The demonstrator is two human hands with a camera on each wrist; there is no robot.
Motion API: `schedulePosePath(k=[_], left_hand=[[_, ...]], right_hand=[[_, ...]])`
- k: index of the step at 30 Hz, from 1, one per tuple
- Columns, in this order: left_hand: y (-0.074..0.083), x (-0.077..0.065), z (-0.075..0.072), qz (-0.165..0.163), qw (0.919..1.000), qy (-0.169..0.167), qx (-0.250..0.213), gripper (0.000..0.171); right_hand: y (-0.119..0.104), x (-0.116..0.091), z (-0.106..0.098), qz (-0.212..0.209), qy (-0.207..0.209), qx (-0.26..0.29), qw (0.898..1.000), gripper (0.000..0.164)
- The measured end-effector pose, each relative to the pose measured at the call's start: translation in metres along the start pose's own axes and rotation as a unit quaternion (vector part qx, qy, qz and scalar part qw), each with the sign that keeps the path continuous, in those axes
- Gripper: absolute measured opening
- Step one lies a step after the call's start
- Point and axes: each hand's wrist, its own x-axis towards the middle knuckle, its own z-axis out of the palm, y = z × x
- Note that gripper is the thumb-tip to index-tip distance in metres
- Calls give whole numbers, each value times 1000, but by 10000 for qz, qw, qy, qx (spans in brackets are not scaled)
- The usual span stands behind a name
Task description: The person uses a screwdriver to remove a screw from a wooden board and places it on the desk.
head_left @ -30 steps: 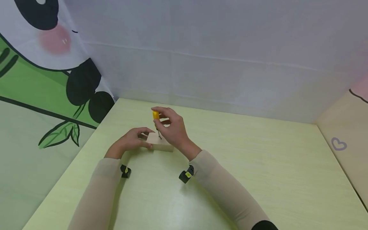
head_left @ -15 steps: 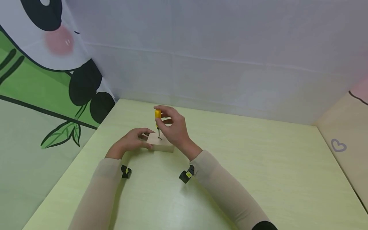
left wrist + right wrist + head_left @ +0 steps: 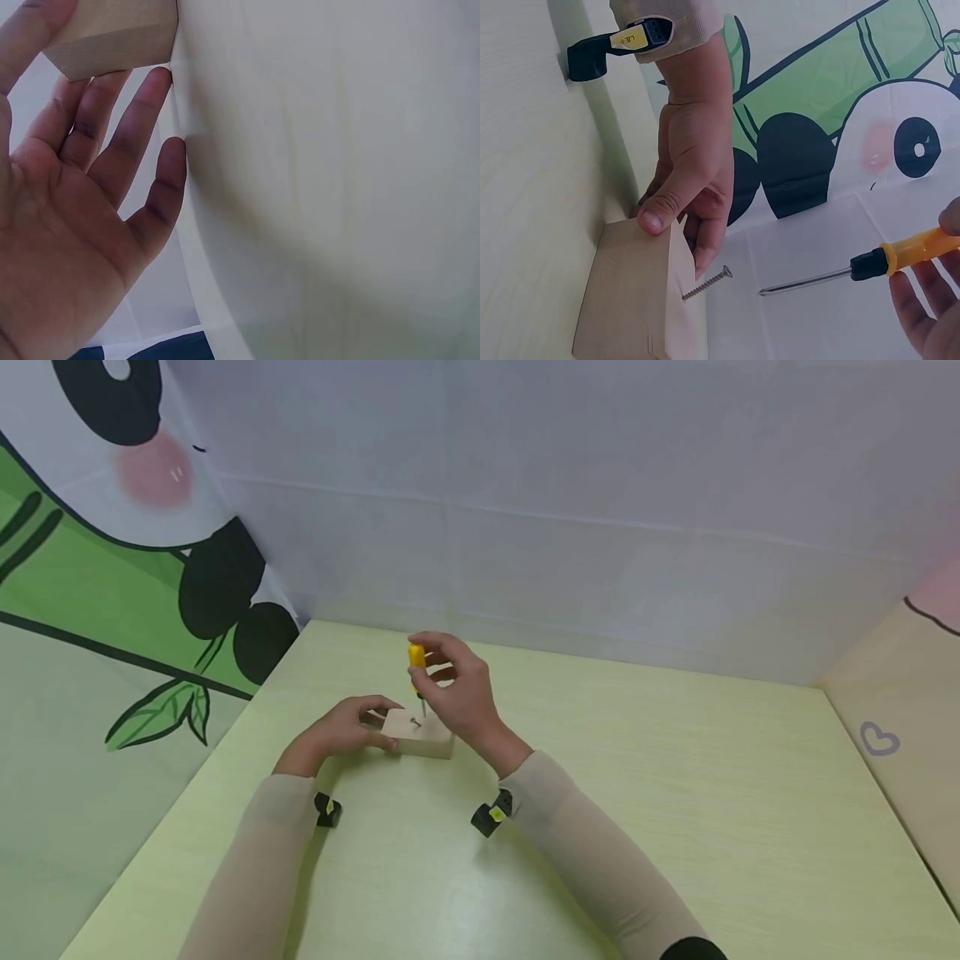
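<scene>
A pale wooden block (image 3: 424, 746) sits on the table, held at its left end by my left hand (image 3: 339, 727). The left thumb lies along the near side and the fingers reach round the far side. Out of the block's top face sticks a screw (image 3: 707, 284), its threads partly exposed and its shank leaning. My right hand (image 3: 463, 692) pinches the yellow handle of a screwdriver (image 3: 417, 657) above the block. In the right wrist view the tip of its shaft is apart from the screw head, with a small gap between them.
A pale wood-grain table (image 3: 675, 793) carries the work. A grey-white cloth wall (image 3: 562, 485) rises behind it, and a printed cartoon panel (image 3: 135, 568) stands at the left. Small black wrist cameras (image 3: 491, 814) hang by both sleeves.
My right hand has shifted slightly right with the screwdriver, whose tip has come off the screw head. The left hand and block have stayed in place.
</scene>
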Motion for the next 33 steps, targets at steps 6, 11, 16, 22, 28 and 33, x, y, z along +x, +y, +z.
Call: schedulePosePath(k=[6, 11, 16, 22, 28, 33], left_hand=[[-3, 1, 1, -89, 10000, 20, -24, 59], [-3, 2, 2, -120, 9999, 30, -21, 59], [-3, 4, 3, -46, 10000, 64, 30, 58], [0, 4, 2, -24, 9999, 145, -34, 58], [2, 3, 4, 33, 9998, 160, -85, 60], [2, 4, 5, 45, 9998, 185, -51, 59]], right_hand=[[0, 0, -6, 28, -47, -66, 10000, 31], [4, -2, -14, 124, -109, -142, 9998, 33], [12, -5, -27, 292, -133, -94, 9994, 33], [26, -11, -42, 494, -53, -126, 9987, 35], [40, -20, -56, 842, -69, -155, 9963, 34], [50, -27, -69, 1183, -111, -226, 9927, 32]])
